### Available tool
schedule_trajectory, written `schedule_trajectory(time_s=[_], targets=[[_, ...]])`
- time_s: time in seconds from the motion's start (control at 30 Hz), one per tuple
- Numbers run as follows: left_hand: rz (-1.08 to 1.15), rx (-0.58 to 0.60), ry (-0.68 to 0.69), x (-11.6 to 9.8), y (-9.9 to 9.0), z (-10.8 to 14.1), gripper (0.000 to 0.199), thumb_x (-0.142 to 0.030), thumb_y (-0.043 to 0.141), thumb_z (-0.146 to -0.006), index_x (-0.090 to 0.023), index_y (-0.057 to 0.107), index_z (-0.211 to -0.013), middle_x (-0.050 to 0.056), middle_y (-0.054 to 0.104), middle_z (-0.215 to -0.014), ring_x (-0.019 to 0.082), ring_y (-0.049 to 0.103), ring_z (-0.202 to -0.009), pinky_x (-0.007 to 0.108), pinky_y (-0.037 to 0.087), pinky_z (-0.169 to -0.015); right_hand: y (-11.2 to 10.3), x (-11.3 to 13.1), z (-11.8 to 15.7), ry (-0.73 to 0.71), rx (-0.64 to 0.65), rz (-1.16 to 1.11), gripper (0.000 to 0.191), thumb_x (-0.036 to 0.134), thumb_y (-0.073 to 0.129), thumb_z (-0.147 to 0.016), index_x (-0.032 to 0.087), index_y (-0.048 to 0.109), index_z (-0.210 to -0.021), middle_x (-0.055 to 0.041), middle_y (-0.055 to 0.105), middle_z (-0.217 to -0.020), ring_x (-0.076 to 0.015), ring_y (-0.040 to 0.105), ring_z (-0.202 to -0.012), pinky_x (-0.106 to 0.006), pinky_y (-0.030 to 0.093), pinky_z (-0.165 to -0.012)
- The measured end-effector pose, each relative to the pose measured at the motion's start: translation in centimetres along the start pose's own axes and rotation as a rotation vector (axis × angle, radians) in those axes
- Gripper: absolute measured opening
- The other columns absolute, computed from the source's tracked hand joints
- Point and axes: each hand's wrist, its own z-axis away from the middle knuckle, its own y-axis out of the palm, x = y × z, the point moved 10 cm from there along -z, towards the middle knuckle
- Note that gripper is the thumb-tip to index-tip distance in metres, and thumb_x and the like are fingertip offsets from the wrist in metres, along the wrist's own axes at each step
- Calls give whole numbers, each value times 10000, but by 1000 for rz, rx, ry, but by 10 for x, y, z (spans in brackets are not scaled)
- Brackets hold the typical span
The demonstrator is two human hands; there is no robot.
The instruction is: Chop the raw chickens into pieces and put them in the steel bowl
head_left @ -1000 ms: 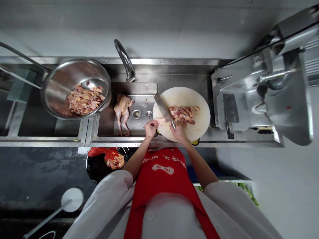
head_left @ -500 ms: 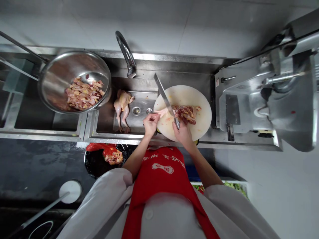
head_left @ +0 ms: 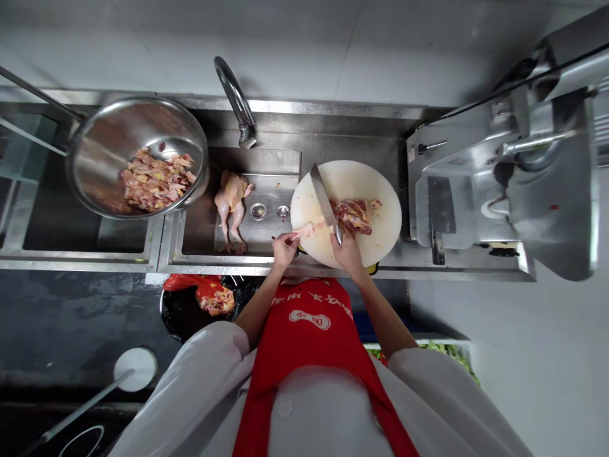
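Note:
My right hand (head_left: 347, 254) is closed round the handle of a cleaver (head_left: 322, 197), whose blade lies low over the round white cutting board (head_left: 380, 168). To the right of the blade sits a piece of raw dark-red poultry meat (head_left: 356, 216). My left hand (head_left: 285, 248), at the board's left edge, pinches the end of a pale strip of poultry skin (head_left: 305, 231), which stretches onto the board toward the blade. Whether the strip is cut free from the meat I cannot tell.
A whole plucked bird (head_left: 232, 197) lies in the sink (head_left: 280, 244), below the faucet (head_left: 235, 95). Left of it stands a steel bowl (head_left: 90, 136) with chopped meat (head_left: 155, 181). A slicing machine (head_left: 471, 171) stands right. A black-lined bin (head_left: 183, 311) is on the floor.
The cleaver has dropped lower toward the board and its tip has swung inward. My left hand has pulled the pale skin slightly left and down, away from the red meat.

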Motion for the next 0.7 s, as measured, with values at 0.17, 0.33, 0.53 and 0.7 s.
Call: schedule_trajectory(time_s=[0.17,0.33,0.53,0.7], targets=[[156,29,-90,12,7,15,304,-390,754,-745,-133,713,-902,56,709,-724,142,658,-613,269,542,-615,35,30,37,50,66,61,488,518,334,-1014,136,637,-1035,-166,718,-872,-258,685,-807,-294,435,-698],[168,38,-111,16,8,15,315,-423,765,-743,-131,712,-847,53,700,-695,136,637,-571,268,535,-585,59,37,45,75,129,93,446,492,351,-1023,137,622,-1020,-162,724,-870,-242,691,-807,-269,416,-686],[206,50,-123,19,10,17,317,-412,779,-733,-127,709,-852,48,695,-668,143,641,-562,279,540,-586,-7,56,44,4,-131,24,525,525,297,-1017,116,619,-1085,-180,707,-868,-277,685,-845,-311,456,-720],[227,51,-116,23,13,15,289,-411,764,-741,-139,704,-817,34,697,-664,135,634,-540,271,538,-564,2,56,45,19,-161,5,519,482,310,-1018,74,624,-1083,-214,703,-877,-293,686,-857,-337,469,-734]])
